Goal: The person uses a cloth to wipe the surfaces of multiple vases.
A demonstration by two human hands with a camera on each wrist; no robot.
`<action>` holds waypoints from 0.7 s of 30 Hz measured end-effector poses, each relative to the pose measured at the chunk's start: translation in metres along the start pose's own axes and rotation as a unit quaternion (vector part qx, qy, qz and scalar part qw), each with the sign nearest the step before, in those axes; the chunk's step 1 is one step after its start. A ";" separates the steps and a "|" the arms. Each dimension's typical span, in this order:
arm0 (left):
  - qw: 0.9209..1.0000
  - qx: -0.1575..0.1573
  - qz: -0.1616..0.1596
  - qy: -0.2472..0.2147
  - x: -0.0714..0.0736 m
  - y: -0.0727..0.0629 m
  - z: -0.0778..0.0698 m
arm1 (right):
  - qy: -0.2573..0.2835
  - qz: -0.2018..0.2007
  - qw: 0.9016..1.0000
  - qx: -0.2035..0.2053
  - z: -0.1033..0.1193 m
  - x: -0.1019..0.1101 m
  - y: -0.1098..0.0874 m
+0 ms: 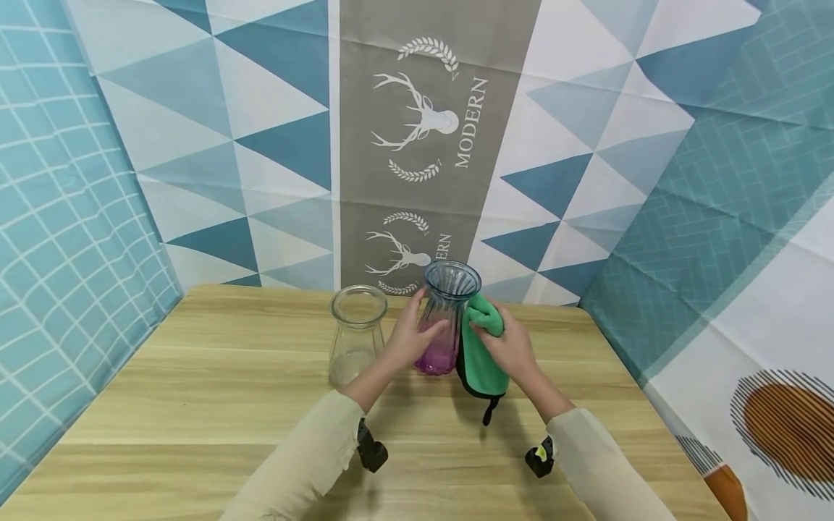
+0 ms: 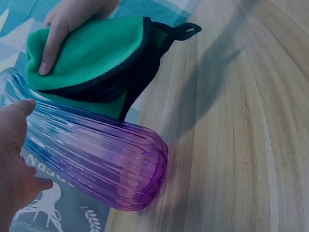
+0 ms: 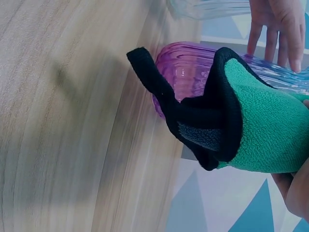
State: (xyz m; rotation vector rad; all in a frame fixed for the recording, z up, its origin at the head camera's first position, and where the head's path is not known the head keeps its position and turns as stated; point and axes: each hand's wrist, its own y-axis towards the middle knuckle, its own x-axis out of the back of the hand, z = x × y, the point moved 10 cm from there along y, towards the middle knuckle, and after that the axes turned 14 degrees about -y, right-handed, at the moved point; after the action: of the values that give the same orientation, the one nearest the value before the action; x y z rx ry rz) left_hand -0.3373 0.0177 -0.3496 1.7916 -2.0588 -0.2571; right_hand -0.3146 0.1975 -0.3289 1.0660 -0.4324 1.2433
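Observation:
A ribbed glass vase (image 1: pixel 438 340), blue at the rim and fading to purple at the base, stands on the table. Beside its left side is my left hand (image 1: pixel 409 336), fingers spread and fairly straight; in the left wrist view a fingertip of that hand (image 2: pixel 14 154) meets the glass. My right hand (image 1: pixel 511 344) grips a folded green cloth (image 1: pixel 482 362) with black edging and a hanging loop, thumb on the near face. The cloth (image 3: pixel 270 116) lies close along the vase's right side, covering part of the vase (image 3: pixel 186 67) in the right wrist view.
A clear glass vase (image 1: pixel 355 351) stands just left of the left forearm. Wood-grain table (image 1: pixel 195 405) extends in front. Patterned fabric (image 1: pixel 280 145) hangs behind the table's back edge and at both sides. Black wrist devices (image 1: pixel 373 447) sit under the sleeves.

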 end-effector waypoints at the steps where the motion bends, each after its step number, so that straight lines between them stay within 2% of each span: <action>1: 1.000 0.002 -0.001 -0.002 -0.001 0.001 0.001 | -0.001 -0.001 1.000 -0.003 -0.001 0.000 0.000; 10: 1.000 -0.012 0.013 -0.011 -0.008 0.010 0.008 | -0.004 -0.007 1.000 -0.011 0.001 -0.002 0.003; 21: 0.999 -0.017 0.034 0.026 -0.010 0.012 0.011 | 0.000 -0.018 1.000 0.000 0.005 -0.011 0.005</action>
State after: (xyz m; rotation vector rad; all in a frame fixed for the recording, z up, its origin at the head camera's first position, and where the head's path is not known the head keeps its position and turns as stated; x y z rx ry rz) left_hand -0.3520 0.0282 -0.3566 1.6867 -2.0613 -0.2225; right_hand -0.3214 0.1873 -0.3328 1.0692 -0.4125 1.2121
